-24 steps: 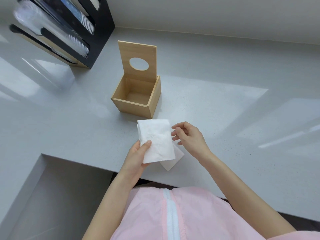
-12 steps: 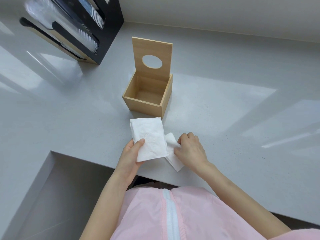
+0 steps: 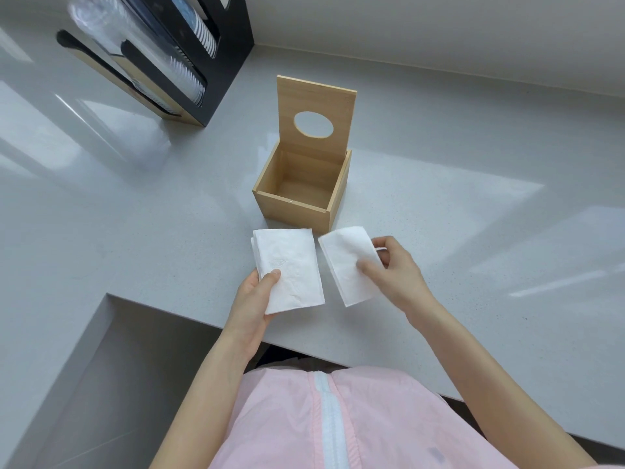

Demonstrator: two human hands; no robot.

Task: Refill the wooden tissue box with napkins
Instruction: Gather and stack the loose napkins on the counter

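Pinching napkins, right hand hovers before box.

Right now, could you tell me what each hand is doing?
Left hand: closed on the napkin stack.
Right hand: closed on a single napkin.

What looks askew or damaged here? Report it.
Nothing stands out. The wooden tissue box sits empty with its lid upright, and each hand holds clean folded napkins.

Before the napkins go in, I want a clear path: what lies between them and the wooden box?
Nothing: the head view shows bare countertop between both napkin stacks and the open box.
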